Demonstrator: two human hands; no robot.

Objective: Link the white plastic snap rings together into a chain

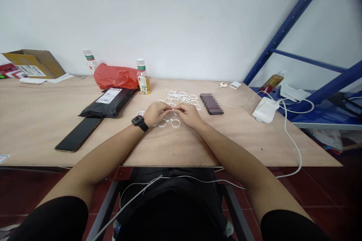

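My left hand [155,113], with a black watch [140,123] at the wrist, is closed in a pinch. Its fingertips meet those of my right hand [189,114], which is pinched as well. Between them a bit of a white plastic ring [173,110] shows; the fingers hide most of it. Behind the hands lies a loose pile of similar white rings [183,95], each with a small tab. In front of the fingers, a single ring [175,126] lies flat on the wooden table [169,147], with a few more beside and partly under my left hand.
To the left are a black parcel [113,101], a dark phone [79,135], a red plastic bag [115,76] and a drink bottle [144,79]. On the right, another phone [211,104] lies near a white charger [265,109] with cables. A blue metal frame [291,22] stands beyond the table's right end.
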